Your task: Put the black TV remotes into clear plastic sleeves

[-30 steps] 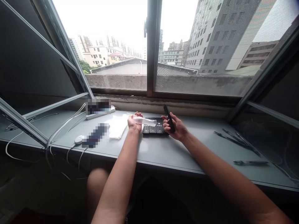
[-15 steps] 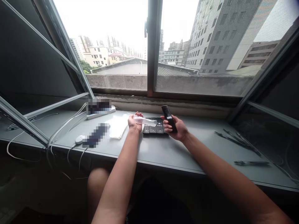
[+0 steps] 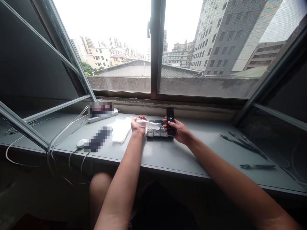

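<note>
My right hand (image 3: 178, 131) is wrapped round a black remote control (image 3: 170, 118), held upright with its buttons facing me. My left hand (image 3: 138, 125) pinches a clear plastic sleeve (image 3: 150, 123) that stretches out to the right. Both hands hover over a row of black remote controls (image 3: 157, 131) lying side by side on the grey windowsill (image 3: 158, 153). A stack of clear plastic bags (image 3: 120, 131) lies just left of my left hand.
A white power strip (image 3: 100, 115) with white cables (image 3: 62, 134) sits at the back left, a white mouse (image 3: 81, 142) and a dark blurred object near the front edge. Dark pens (image 3: 242, 142) lie to the right. The window frame rises behind the sill.
My right hand has turned the remote from tilted edge-on to upright with its button face toward me, and shifted it slightly left. The left hand has stayed put with the plastic sleeve.
</note>
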{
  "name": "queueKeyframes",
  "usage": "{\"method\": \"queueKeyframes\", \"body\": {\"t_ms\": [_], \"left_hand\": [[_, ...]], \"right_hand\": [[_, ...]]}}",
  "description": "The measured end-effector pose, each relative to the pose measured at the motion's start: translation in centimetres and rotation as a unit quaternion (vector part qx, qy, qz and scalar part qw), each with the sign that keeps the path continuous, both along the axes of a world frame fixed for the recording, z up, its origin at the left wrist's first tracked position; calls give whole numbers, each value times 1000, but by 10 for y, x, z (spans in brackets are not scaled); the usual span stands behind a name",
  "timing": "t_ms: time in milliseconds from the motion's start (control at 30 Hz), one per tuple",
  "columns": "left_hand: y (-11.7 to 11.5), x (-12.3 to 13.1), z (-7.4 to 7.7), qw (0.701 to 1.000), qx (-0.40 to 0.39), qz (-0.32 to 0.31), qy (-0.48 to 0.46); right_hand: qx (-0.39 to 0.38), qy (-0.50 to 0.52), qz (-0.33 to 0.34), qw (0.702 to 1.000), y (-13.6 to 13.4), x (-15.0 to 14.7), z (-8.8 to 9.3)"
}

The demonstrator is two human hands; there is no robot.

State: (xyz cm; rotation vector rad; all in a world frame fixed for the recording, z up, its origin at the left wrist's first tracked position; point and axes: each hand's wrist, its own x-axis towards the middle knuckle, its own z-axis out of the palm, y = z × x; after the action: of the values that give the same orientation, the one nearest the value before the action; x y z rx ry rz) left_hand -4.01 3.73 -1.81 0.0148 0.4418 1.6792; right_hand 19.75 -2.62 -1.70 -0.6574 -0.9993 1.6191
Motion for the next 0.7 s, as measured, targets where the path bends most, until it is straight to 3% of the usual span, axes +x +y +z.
{"method": "queueKeyframes", "body": {"t_ms": [133, 267, 367, 533, 600, 700], "left_hand": [[0, 0, 0, 1000, -1, 0, 1], [0, -1, -1, 1000, 1, 2, -1], [0, -1, -2, 1000, 0, 6, 3], [0, -2, -3, 1000, -3, 3, 3], [0, -2, -4, 1000, -4, 2, 3], [2, -3, -5, 1000, -3, 3, 6]], "right_hand": [[167, -80, -77, 980, 1, -2, -1], [321, -205, -152, 912, 3, 2, -3], [378, -244, -164, 878, 3, 2, -4], [386, -264, -163, 869, 1, -4, -5], [339, -255, -171, 890, 0, -7, -5], [212, -185, -144, 949, -2, -9, -3]]}}
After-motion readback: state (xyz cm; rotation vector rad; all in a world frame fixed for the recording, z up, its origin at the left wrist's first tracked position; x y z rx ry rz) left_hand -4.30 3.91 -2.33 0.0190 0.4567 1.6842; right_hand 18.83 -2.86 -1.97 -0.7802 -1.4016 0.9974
